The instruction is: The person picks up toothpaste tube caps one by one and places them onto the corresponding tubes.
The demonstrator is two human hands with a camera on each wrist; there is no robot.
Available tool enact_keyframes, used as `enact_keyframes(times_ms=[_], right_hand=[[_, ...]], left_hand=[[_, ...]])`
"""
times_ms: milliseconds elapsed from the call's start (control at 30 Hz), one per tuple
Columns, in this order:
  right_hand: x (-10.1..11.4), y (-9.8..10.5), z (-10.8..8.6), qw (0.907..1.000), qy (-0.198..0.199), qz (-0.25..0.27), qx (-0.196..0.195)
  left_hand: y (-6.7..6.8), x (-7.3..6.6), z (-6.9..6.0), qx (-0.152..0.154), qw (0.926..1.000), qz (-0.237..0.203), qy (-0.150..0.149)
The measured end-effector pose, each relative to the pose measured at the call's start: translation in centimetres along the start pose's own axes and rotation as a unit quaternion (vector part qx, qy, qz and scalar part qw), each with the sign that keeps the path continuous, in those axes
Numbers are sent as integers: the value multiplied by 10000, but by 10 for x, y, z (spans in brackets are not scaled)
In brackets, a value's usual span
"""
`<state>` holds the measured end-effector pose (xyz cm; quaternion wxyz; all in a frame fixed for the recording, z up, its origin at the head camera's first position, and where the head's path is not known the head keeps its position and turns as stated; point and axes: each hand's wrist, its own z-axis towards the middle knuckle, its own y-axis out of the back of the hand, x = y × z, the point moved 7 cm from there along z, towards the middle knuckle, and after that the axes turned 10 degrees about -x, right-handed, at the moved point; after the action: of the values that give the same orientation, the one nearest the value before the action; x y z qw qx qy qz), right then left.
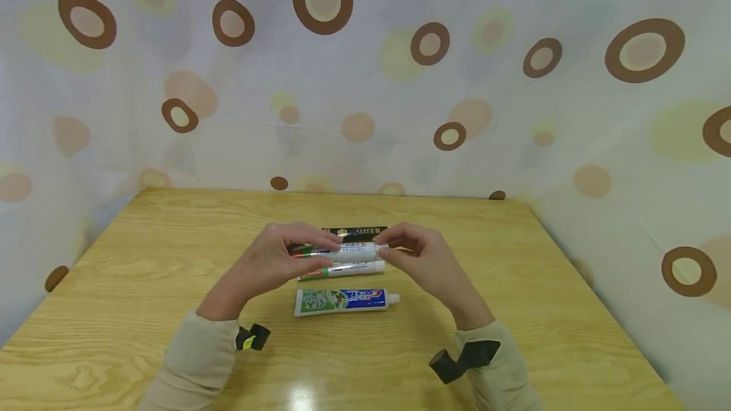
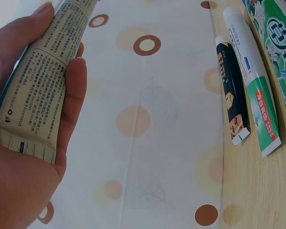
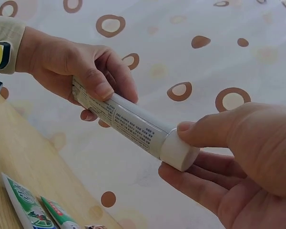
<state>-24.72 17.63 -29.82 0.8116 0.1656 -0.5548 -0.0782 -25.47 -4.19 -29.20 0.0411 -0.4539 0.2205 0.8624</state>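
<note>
A white toothpaste tube (image 1: 355, 252) is held above the table between both hands. My left hand (image 1: 268, 260) grips its flat crimped end, thumb on one side and fingers on the other. At the opposite end, the thumb and fingers of my right hand (image 1: 427, 262) pinch the white cap (image 3: 179, 150), which is on the tube. Small printed text covers the tube's back (image 2: 35, 90) in the left wrist view. On the table lie a similar white, green and red toothpaste tube (image 1: 356, 269), a black toothpaste tube (image 1: 365, 234) behind it, partly hidden, and a green and blue toothpaste tube (image 1: 342, 300) nearer me.
The wooden table (image 1: 143, 309) runs back to a wall covering (image 1: 354, 81) patterned with brown rings and pale spots. The three lying tubes are roughly parallel, below and around the held one. A dark strap with a camera (image 1: 464, 360) sits on the right wrist.
</note>
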Motion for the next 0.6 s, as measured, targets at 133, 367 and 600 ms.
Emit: enact_keyframes(times_ms=[133, 367, 600], right_hand=[[0, 2, -1, 9995, -29, -224, -200], [-2, 3, 0, 9990, -134, -355, -229], [-8, -3, -2, 9965, -338, -497, 583]], left_hand=[[-1, 0, 0, -10, 9997, 201, -144], [-4, -6, 0, 77, 9942, 806, -701], [-9, -1, -1, 359, 9952, 825, -382]])
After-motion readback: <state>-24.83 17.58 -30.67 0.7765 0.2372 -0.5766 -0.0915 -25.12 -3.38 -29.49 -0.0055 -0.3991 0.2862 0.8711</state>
